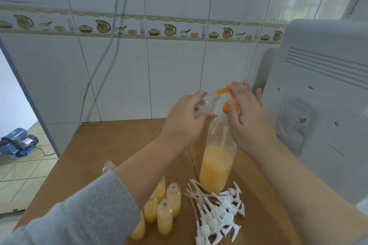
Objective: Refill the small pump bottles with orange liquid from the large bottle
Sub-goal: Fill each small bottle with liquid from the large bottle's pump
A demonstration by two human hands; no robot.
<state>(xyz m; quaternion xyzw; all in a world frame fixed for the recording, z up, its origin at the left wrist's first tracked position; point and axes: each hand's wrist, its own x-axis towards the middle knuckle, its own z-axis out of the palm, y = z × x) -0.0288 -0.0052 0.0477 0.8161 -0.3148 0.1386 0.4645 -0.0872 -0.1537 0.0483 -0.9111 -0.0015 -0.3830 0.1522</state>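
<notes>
Filling: a small clear bottle [205, 103], apparently still empty, is held tilted with its mouth at the tip of the orange spout [224, 91] on the large bottle's pump.
Left hand: the left hand [184, 119] curls round the small bottle, thumb beneath and fingers over its body, holding it in the air above the counter [111, 145].
Right hand: the right hand [249, 113] lies over the orange pump head [231, 106], fingers fairly straight; whether it is pressing yet cannot be told from this angle.
Large bottle: the large bottle [217, 167] stands upright on the counter, orange liquid filling only its lower part.
Doing it well: judging by the setup, the small neck should stay snug under the spout tip, strokes should be slow and straight down so the tall bottle does not tip, and pumping should stop short of the neck.
Waiting: filled small bottles [165, 217] stand uncapped near the front edge, one empty bottle [108, 166] behind them, just beside the left forearm.
Pumps: a heap of white pump tops [215, 213] lies just right of the filled ones.
Backdrop: tiled wall [175, 69]; a white appliance [322, 95] at right.
</notes>
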